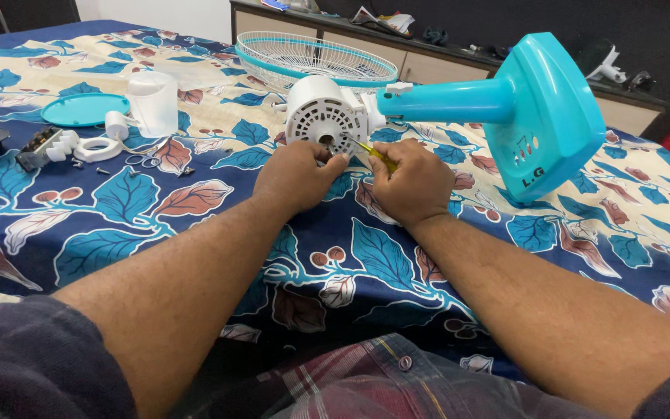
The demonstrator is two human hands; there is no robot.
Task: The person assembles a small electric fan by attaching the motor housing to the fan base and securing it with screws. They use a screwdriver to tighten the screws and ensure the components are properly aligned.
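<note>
Setting: we look down at a bed covered in a blue cloth printed with large leaves [118,202].
Fan: a dismantled table fan lies on its side; its white ribbed plastic motor housing [323,115] faces us, joined to a smooth turquoise plastic neck and wedge-shaped base [540,109] on the right.
Left hand [298,177]: our fingers pinch at the housing's lower edge, touching it.
Right hand [410,185]: clenched around a thin yellow-handled screwdriver [372,152], tip at the housing.
Far: a round white wire fan guard [312,56].
Left: a turquoise plastic disc [83,109], a translucent plastic cup-shaped part [153,102], small white rings and loose screws [91,147].
</note>
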